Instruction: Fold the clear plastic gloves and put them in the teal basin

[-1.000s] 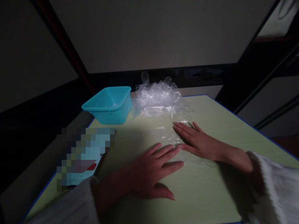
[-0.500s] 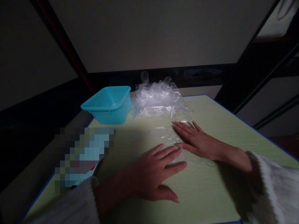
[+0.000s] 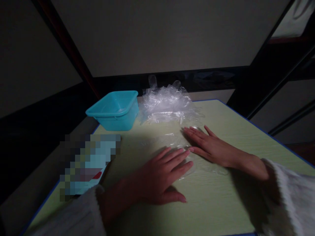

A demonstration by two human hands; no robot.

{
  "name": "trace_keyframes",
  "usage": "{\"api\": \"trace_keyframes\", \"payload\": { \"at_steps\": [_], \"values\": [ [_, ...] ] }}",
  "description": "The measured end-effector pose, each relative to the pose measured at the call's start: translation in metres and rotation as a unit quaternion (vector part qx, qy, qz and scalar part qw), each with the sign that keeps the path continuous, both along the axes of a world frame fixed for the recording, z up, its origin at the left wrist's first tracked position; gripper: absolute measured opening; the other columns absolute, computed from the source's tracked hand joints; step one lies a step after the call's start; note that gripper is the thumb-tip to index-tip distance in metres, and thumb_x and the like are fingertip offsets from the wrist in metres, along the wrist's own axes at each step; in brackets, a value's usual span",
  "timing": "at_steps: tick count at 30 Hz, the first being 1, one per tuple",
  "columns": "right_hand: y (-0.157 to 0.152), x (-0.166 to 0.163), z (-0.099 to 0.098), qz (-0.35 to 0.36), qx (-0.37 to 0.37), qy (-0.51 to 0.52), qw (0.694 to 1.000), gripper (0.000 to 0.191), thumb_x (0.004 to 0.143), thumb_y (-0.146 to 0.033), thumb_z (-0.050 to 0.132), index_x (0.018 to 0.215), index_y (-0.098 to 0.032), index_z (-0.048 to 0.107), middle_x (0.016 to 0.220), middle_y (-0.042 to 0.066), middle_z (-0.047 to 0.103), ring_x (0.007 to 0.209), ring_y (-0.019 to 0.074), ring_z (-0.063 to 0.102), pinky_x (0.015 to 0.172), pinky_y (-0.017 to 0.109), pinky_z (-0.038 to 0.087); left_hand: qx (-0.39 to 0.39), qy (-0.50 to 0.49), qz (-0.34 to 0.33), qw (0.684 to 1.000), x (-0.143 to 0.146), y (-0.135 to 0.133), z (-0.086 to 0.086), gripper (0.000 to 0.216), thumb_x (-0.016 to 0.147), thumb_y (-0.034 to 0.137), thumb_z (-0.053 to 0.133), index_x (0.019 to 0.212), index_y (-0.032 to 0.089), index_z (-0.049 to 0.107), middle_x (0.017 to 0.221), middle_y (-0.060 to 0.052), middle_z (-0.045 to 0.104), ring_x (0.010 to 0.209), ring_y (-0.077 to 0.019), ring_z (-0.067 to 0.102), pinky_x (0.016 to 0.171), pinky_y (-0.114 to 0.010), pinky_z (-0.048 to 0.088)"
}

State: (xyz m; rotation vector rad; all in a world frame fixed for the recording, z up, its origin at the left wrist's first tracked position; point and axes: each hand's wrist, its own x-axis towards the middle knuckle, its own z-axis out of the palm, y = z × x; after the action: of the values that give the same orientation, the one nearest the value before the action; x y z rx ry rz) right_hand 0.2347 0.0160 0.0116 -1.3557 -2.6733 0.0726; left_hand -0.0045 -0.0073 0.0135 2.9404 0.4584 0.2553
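A clear plastic disposable glove (image 3: 169,139) lies spread on the table, partly hidden under my hands. My left hand (image 3: 162,178) is flat over its near side, palm down, with fingers apart. Resting on its right part is my right hand (image 3: 214,147), also palm down with the fingers stretched out. The tip of my left hand's fingers comes close to my right thumb. Behind them sits a heaped pile of clear plastic gloves (image 3: 168,103).
A turquoise plastic basin (image 3: 115,121) stands at the back left of the pale yellow-green table (image 3: 216,203). Nearer, on the left, lies a flat light-blue item (image 3: 98,160), mostly blurred out. A wall panel (image 3: 157,39) rises behind the table.
My left hand has shifted slightly up and to the left over the glove. My right hand stays nearly in place, its fingers still flat.
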Motion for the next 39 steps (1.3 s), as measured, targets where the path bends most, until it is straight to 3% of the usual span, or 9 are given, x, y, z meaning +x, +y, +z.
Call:
{"api": "trace_keyframes", "payload": {
  "at_steps": [3,7,14,20,33,39],
  "values": [
    [-0.001,-0.001,0.007,-0.014,0.014,0.012,1.000,0.048,0.092,-0.030,0.028,0.136,-0.010,0.032,0.136,0.016,0.043,0.128,0.0276,0.035,0.103,0.061,0.019,0.057,-0.029,0.019,0.998,-0.006,0.005,0.003,0.057,0.089,0.050,0.037,0.127,0.007,0.044,0.138,-0.019,0.039,0.131,-0.0281,0.031,0.108,-0.047,0.022],
    [-0.002,-0.001,0.014,-0.021,0.042,0.056,0.997,0.048,0.081,-0.014,0.031,0.127,-0.013,0.045,0.129,0.013,0.052,0.120,0.0248,0.047,0.103,0.060,0.020,0.132,-0.079,0.045,0.987,-0.013,0.009,0.007,0.029,0.092,0.023,0.036,0.108,0.009,0.056,0.113,-0.012,0.063,0.111,-0.0191,0.053,0.105,-0.038,0.031],
    [-0.002,-0.003,0.015,-0.014,0.033,0.081,0.996,0.046,0.081,-0.017,0.032,0.124,-0.010,0.047,0.118,0.014,0.061,0.110,0.0239,0.056,0.105,0.059,0.018,0.165,-0.100,0.052,0.980,-0.012,0.009,0.003,0.030,0.091,0.014,0.032,0.081,0.014,0.061,0.079,-0.004,0.070,0.085,-0.0139,0.063,0.099,-0.034,0.039],
    [-0.002,-0.004,0.014,-0.013,0.021,0.068,0.997,0.040,0.084,-0.018,0.031,0.118,-0.012,0.051,0.118,0.014,0.061,0.106,0.0238,0.059,0.104,0.059,0.019,0.156,-0.094,0.038,0.983,-0.011,0.007,0.002,0.029,0.091,0.015,0.033,0.081,0.014,0.060,0.077,-0.003,0.070,0.085,-0.0133,0.063,0.101,-0.033,0.037],
    [-0.002,-0.005,0.014,-0.007,0.002,0.070,0.998,0.046,0.083,-0.017,0.031,0.126,-0.011,0.044,0.114,0.013,0.063,0.106,0.0245,0.058,0.104,0.060,0.018,0.113,-0.086,0.008,0.990,-0.008,0.000,0.006,0.026,0.091,0.020,0.035,0.085,0.014,0.060,0.080,-0.004,0.069,0.081,-0.0131,0.062,0.103,-0.033,0.031],
    [-0.002,-0.005,0.014,0.010,-0.010,0.084,0.996,0.049,0.082,-0.015,0.032,0.131,-0.015,0.038,0.114,0.010,0.063,0.111,0.0247,0.055,0.102,0.063,0.015,0.071,-0.070,-0.006,0.995,-0.005,-0.005,0.009,0.023,0.090,0.026,0.040,0.094,0.014,0.059,0.088,-0.005,0.069,0.089,-0.0154,0.061,0.104,-0.035,0.028]
  ]
}}
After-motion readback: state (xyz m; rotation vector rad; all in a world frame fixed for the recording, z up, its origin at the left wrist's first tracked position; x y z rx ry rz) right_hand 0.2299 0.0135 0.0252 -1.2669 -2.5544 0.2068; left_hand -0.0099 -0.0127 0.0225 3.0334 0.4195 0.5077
